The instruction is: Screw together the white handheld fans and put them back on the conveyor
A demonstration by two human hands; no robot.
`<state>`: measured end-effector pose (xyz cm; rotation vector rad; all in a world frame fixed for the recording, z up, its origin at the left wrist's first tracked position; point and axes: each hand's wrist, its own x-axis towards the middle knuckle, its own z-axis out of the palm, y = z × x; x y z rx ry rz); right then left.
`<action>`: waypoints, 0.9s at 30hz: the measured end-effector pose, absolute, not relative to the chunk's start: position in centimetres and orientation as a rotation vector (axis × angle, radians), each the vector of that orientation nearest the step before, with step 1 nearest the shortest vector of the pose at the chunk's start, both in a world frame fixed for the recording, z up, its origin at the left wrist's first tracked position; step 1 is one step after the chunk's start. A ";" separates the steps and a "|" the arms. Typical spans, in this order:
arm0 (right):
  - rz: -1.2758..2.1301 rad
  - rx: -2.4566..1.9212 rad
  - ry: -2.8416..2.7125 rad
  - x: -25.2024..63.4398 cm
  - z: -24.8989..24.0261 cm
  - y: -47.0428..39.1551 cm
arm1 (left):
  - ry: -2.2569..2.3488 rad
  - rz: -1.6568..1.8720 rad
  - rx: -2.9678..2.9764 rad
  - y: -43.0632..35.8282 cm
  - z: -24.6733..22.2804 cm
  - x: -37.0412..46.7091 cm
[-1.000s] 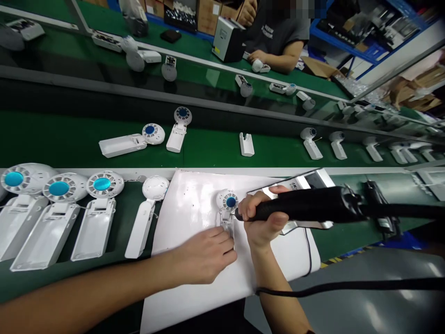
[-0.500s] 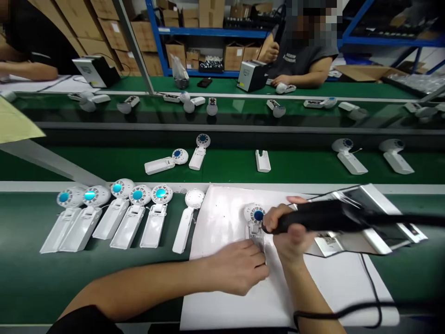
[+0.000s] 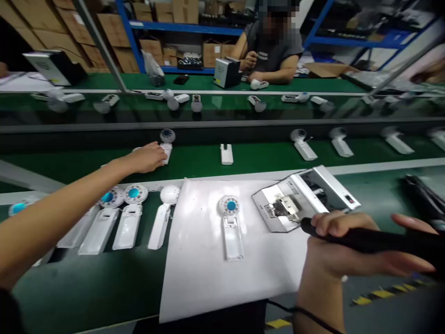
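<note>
My left hand (image 3: 149, 157) reaches over the green belt, its fingers closed on the body of a white fan unit (image 3: 167, 136) whose round head points away. My right hand (image 3: 347, 241) is wrapped round a black screwdriver-like tool (image 3: 375, 240), whose tip end is beside a silver-and-black device (image 3: 295, 197). On the white sheet (image 3: 201, 283), between my hands, lies a fan unit with a blue centre (image 3: 232, 232), untouched. Several similar fan units (image 3: 128, 227) stand in a row at the left of the sheet.
A white cover (image 3: 226, 154) and more fan units (image 3: 304, 146) lie on the green belt (image 3: 194, 160). A metal rail (image 3: 208, 124) crosses behind it. Across the bench sits a person (image 3: 274, 51) near a boxy device (image 3: 225, 73). A black cable (image 3: 306, 311) hangs low at the right.
My left hand has left the fan unit on the sheet and moved up and left to one on the belt. My right hand has moved right with the tool. The view has shifted.
</note>
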<state>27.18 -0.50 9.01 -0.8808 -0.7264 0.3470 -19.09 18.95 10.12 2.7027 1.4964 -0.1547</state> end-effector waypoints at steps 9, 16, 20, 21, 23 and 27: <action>0.185 -0.675 -1.208 26.3 8.7 2.9 | 1.296 0.249 2.782 5.5 7.5 -9.0; 0.073 -0.738 -1.331 27.6 9.1 0.6 | 0.826 0.148 2.976 -4.4 3.5 -5.2; 0.053 -0.762 -1.281 27.0 9.2 -0.4 | 0.987 0.208 2.874 0.5 6.7 -3.2; 0.078 -0.754 -1.283 26.7 9.2 -0.6 | 1.045 0.132 2.806 2.4 7.5 -2.1; 0.121 -0.744 -1.293 26.1 9.0 -1.0 | 1.095 -0.102 2.616 6.4 8.5 0.6; 0.098 -0.844 -1.169 26.2 8.2 -3.4 | 0.938 -0.401 2.391 13.0 8.9 5.0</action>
